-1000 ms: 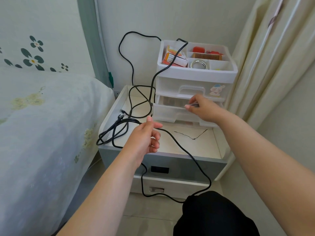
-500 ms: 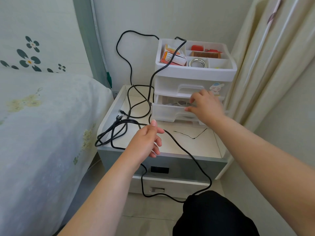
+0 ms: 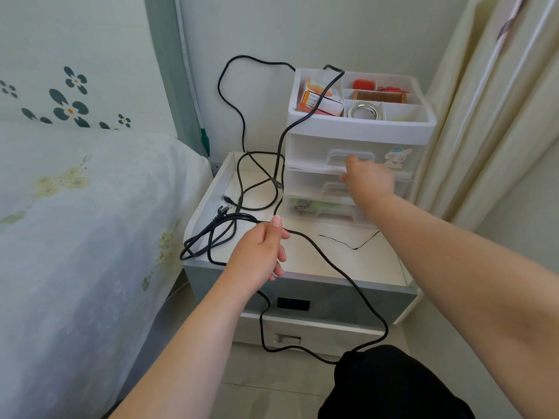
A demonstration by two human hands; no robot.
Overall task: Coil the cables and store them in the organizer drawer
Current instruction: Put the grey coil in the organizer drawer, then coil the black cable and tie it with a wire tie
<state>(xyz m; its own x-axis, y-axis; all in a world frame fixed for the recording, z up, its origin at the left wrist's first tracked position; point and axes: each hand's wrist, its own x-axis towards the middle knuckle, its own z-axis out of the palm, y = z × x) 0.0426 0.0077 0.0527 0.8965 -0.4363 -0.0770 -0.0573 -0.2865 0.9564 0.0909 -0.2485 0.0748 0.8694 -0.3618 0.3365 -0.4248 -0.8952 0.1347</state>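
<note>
A: Left hand (image 3: 260,253)?

B: Curled round the black cable (image 3: 329,261) above the front edge of the nightstand (image 3: 375,264), thumb up, fingers folded under. Gathered loops hanging off the nightstand's left front corner.

A: Rest of the cable?

B: Strung out. Up along the wall in a high arc, over the rim of the organizer (image 3: 360,128) and across its top tray, then down the organizer's left side to more loops on the nightstand top. Another length down from the left hand past the nightstand's front, then curving across to a dark garment (image 3: 390,385) at the bottom of the view.

A: Right hand (image 3: 370,179)?

B: Reached to the organizer's front, at the seam between the top drawer (image 3: 308,152) and the one under it. Fingertips hidden against the plastic; cannot tell whether hooked on a handle or only touching.

A: Drawers shut?

B: Top one looks flush. Lower ones partly behind the arm, hard to say.

A: Top tray?

B: Small cardboard box (image 3: 325,101) on the left with the cable lying over it, wooden comb (image 3: 378,96) in the middle, tape roll (image 3: 365,111) in front, red things at the back.

A: Elsewhere?

B: Thin black thread (image 3: 348,243) on the nightstand top, right of the cable. Bed (image 3: 75,237) with flowered cover at left, curtain (image 3: 496,101) at right.
</note>
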